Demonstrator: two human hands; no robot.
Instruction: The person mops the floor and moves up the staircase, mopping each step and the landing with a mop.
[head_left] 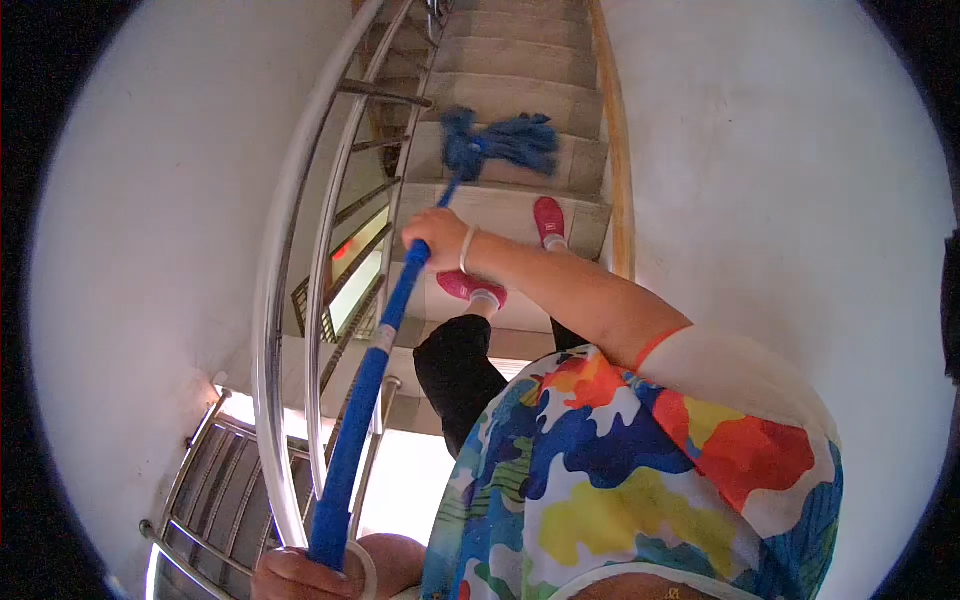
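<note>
A mop with a long blue handle [360, 410] runs from the bottom of the view up toward the stairs. Its dark blue fabric head [500, 143] is spread over a step ahead of my feet. My right hand [437, 238], with a pale bracelet at the wrist, is wrapped round the upper part of the handle. Near the bottom edge my left hand [310, 575] is closed round the handle's thick end. The mop head looks slightly blurred.
Pale tiled stairs [520, 60] rise ahead, with my red shoes [549, 218] on separate steps. A curved metal railing [275, 300] runs along the left. Wooden trim [617, 150] borders the white wall [750, 180] on the right. More railing [225, 480] stands at the lower left.
</note>
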